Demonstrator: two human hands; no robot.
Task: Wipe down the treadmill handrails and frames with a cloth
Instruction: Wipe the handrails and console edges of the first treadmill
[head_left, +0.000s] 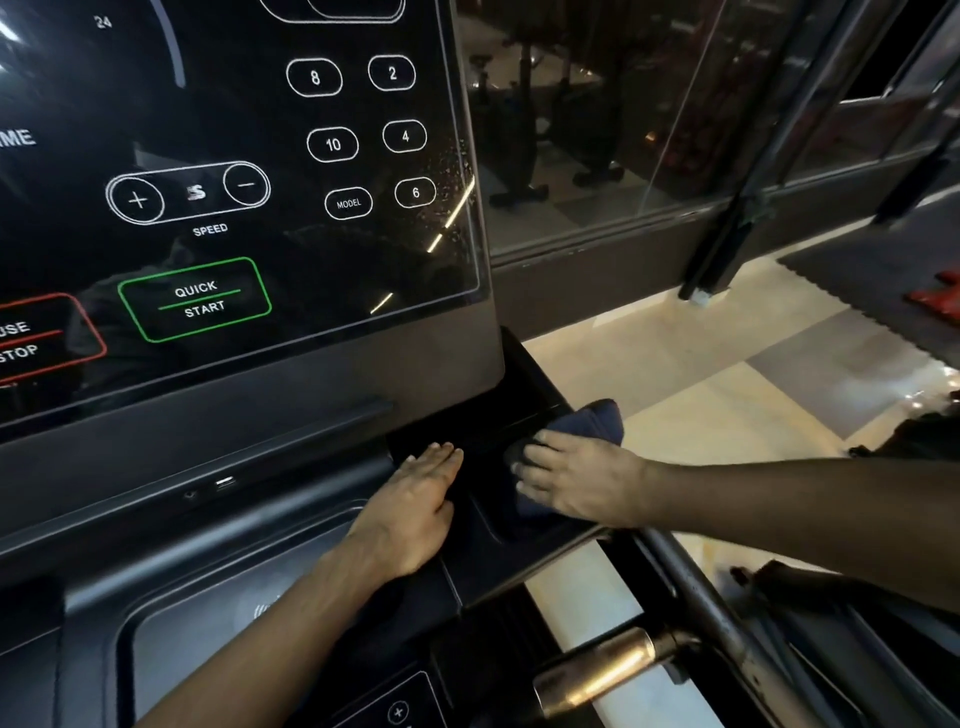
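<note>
Left hand (415, 499) lies flat on the console frame (488, 436); right hand (576, 483), fingers spread, presses the cloth (597, 415). The handrail (711, 618) extends down-right, nearest the right hand.

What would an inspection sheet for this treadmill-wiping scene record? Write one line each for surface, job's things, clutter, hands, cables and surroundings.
Surface: black frame beside the console, glossy; console panel shows specks near its right edge.
Job's things: dark blue cloth bunched on the frame; metal handrail below it, looking worn.
Clutter: nothing seen.
Hands: left hand rests flat on the frame; right hand presses the cloth.
Cables: nothing seen.
Surroundings: glass wall, pale tiled floor, dark mat with a red object.
</note>
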